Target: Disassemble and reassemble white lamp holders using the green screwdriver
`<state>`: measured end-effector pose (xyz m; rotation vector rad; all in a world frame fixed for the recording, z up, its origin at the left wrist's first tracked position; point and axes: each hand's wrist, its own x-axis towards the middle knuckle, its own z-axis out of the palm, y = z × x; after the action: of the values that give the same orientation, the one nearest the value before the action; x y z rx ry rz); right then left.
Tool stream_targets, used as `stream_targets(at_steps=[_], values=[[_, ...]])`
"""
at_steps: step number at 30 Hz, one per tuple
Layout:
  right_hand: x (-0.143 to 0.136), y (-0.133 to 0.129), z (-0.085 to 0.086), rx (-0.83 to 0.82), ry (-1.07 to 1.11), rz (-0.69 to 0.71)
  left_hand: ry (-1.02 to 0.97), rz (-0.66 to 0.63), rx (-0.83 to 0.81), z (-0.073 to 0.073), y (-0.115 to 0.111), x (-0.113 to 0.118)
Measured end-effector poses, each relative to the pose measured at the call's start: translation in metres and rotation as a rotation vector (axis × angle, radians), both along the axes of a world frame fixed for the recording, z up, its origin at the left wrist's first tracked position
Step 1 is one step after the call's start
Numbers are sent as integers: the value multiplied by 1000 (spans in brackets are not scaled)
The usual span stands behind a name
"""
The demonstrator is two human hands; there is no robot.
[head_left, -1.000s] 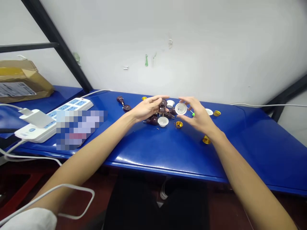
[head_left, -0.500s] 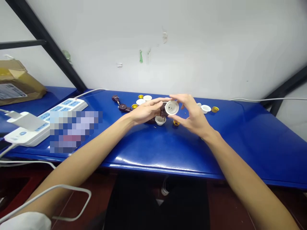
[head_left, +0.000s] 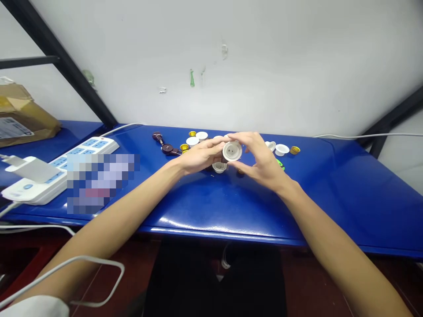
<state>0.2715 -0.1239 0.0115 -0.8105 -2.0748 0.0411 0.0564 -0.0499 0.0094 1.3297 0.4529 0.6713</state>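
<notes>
My right hand point(head_left: 259, 160) has its thumb and fingers closed around the rim of a round white plastic cup point(head_left: 232, 151) with two small holes in its bottom. Its open side faces me. My left hand point(head_left: 200, 156) is closed on a dark brown part point(head_left: 224, 161), mostly hidden behind the fingers and the cup. The cup is up against that part; whether they are joined I cannot tell. Just below lies another white cup point(head_left: 219, 167) on the blue table. Partly under my right hand is a gold cap point(head_left: 241, 171).
On the blue table point(head_left: 211, 207), a dark brown jointed piece point(head_left: 167, 149), white cups point(head_left: 282, 150) and gold caps point(head_left: 295, 150) lie about. A green object point(head_left: 280, 164) shows beside my right wrist. A white power strip point(head_left: 62, 169) and a cardboard box point(head_left: 28, 114) are at left.
The white cup in my right hand has moved left, closer to my left hand, and now covers more of the dark brown part. A green object has come into view by my right wrist.
</notes>
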Motion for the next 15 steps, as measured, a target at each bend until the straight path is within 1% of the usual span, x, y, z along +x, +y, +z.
stream_targets(at_steps=[4, 7, 10, 15], values=[[-1, -1, 0, 34, 3, 29, -6, -30, 0, 0, 0, 1], [-1, -1, -1, 53, 6, 39, 2, -18, -12, 2, -2, 2], [-1, 0, -1, 29, -1, 25, 17, -8, -22, 6, -4, 3], [0, -1, -1, -6, -12, 8, 22, -48, -14, 7, -4, 3]])
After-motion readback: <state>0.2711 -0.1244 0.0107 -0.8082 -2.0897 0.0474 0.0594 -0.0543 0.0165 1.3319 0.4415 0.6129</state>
